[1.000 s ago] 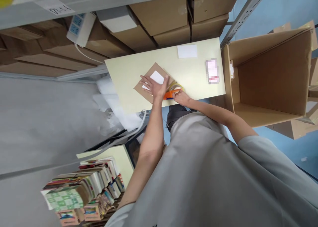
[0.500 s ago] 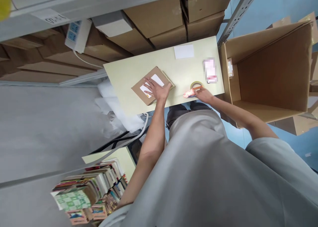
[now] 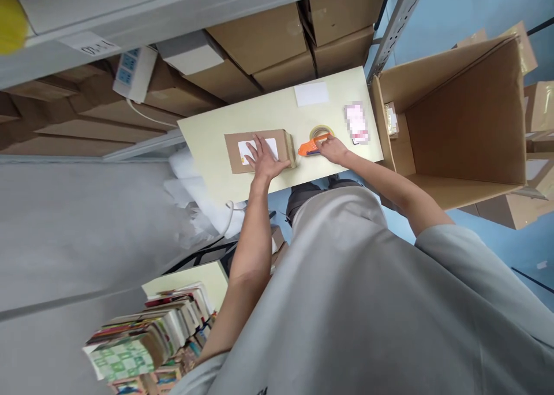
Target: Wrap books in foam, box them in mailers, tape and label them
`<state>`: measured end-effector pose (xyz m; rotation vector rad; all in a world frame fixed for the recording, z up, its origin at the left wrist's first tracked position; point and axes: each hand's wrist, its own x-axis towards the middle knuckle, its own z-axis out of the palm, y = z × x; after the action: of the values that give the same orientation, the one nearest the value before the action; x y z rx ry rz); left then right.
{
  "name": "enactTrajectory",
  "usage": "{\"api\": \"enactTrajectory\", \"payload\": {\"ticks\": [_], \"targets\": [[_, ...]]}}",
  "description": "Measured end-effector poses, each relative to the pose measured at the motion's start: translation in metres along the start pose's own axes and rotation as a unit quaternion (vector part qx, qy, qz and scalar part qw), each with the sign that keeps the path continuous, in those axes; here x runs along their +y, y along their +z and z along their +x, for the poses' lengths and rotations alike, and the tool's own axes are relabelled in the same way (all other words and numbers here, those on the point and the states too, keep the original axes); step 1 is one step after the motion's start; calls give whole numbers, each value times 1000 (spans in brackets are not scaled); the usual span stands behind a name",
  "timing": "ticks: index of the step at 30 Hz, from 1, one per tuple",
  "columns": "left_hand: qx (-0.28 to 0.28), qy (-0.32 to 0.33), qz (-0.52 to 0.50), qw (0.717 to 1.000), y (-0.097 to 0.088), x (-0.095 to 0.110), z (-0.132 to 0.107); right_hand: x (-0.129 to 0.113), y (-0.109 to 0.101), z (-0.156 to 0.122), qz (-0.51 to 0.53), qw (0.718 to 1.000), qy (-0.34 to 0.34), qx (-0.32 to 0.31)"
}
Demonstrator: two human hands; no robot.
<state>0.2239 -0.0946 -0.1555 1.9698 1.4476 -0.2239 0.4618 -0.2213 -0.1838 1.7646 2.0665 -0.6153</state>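
A small brown cardboard box (image 3: pixel 236 151) with a white label lies on the pale yellow table (image 3: pixel 208 135). My left hand (image 3: pixel 265 160) rests flat on its top, fingers spread. Just right of the box, my right hand (image 3: pixel 332 149) grips an orange tape dispenser (image 3: pixel 312 146) carrying a roll of clear tape (image 3: pixel 321 132). The dispenser's tip points at the box's right end, close to it.
A white card (image 3: pixel 311 93) and a pink packet (image 3: pixel 356 123) lie further back on the table. A large open cardboard carton (image 3: pixel 459 112) stands to the right. Shelves with brown boxes (image 3: pixel 255 37) rise behind. Stacked books (image 3: pixel 151 331) sit lower left, white packing foam (image 3: pixel 194 193) beside the table.
The box has been turned square to the table edge under my left hand. My right hand swung right with the tape dispenser, then came back toward the box's right end.
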Motion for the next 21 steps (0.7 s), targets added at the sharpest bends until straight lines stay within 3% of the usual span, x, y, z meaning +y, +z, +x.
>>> {"api": "enactTrajectory", "payload": {"ticks": [4,9,12,17,21], "targets": [[-53,22,51,997,-6,-11,-2,-19,-5,1,-21,999,-43,-11],[-57,14,27,998,0,-20,-2,-44,-9,3,-43,995,-89,-13],[-21,3,-20,1000,11,-17,1,-51,-12,3,-36,996,-84,-11],[121,-24,-97,988,35,6,3,-50,-14,1,-26,996,-83,-3],[125,-54,-83,987,39,20,2,-50,-12,-2,-40,994,-101,1]]}}
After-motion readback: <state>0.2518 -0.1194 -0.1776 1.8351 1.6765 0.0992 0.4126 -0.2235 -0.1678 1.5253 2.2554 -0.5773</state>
